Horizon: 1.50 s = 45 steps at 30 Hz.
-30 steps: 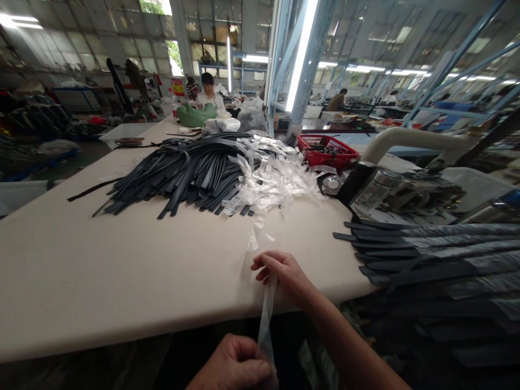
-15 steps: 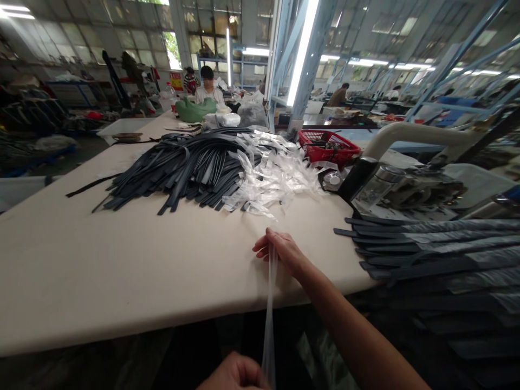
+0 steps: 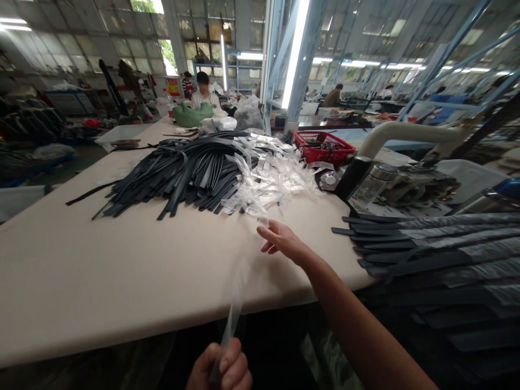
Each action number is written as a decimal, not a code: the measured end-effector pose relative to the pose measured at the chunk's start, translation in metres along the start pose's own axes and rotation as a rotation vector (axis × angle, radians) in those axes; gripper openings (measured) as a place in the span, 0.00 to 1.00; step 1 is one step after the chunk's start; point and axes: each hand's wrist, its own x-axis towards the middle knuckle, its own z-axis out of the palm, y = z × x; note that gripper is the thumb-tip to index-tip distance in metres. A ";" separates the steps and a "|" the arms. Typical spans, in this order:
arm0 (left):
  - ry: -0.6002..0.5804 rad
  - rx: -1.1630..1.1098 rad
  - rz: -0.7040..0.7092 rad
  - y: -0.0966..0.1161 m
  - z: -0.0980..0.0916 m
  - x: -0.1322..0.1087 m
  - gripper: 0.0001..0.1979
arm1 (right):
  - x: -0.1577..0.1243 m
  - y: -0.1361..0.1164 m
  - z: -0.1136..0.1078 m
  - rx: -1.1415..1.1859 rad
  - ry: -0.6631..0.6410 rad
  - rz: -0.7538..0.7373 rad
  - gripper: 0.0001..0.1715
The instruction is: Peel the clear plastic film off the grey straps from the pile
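Shifted the clear film strip (image 3: pixel 233 319) to single-hand control. Gripped its lower end in the closed left hand (image 3: pixel 225 365), below the near edge of the table (image 3: pixel 101 287); left its upper end loose and motion-blurred, slanting upward over that edge. Ended the two-handed stretch visible half a second earlier by releasing the strip from the right hand (image 3: pixel 285 242). Extended the right hand, with fingers loosely spread, to the near edge of the film pile (image 3: pixel 278 176); could not confirm contact with any film there. Thereby removed tension from the strip and freed the right hand for separate handling. Judged the strip liable to flutter or fold in this condition. Observed dark strips (image 3: pixel 174 176) heaped left of the film pile, apparently undisturbed, and film-covered strips (image 3: pixel 430 238) grouped at the table's right end, right of both hands.
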 end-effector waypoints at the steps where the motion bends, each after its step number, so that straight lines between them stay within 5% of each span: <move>1: 0.010 -0.050 0.000 0.002 0.003 0.001 0.30 | -0.007 -0.004 -0.006 -0.019 0.055 -0.026 0.29; 5: 0.004 -0.106 -0.025 0.006 0.011 0.002 0.30 | -0.061 -0.003 -0.003 -0.103 0.176 -0.076 0.21; 9: 0.026 -0.057 -0.054 0.000 0.007 0.002 0.28 | -0.120 0.015 0.043 -0.143 -0.227 -0.012 0.13; 11: 0.031 -0.024 -0.067 -0.004 0.003 0.003 0.25 | -0.132 0.022 0.066 -0.115 -0.309 -0.005 0.10; 17: 0.072 0.087 -0.107 -0.008 -0.008 -0.003 0.16 | -0.118 0.026 0.083 -0.016 -0.187 0.062 0.14; 21: 0.307 0.474 -0.085 0.005 0.002 -0.012 0.33 | -0.115 0.024 0.071 -0.180 -0.101 0.005 0.13; 25: 0.403 0.831 0.003 0.021 0.022 -0.012 0.39 | -0.122 0.018 0.065 -0.380 -0.037 -0.044 0.12; 32: 0.468 1.156 -0.029 0.025 0.039 0.004 0.26 | -0.130 0.014 0.070 -0.671 0.018 -0.143 0.13; 45: 0.524 1.227 -0.156 0.016 0.036 0.007 0.12 | -0.129 0.022 0.062 -0.623 0.007 -0.180 0.09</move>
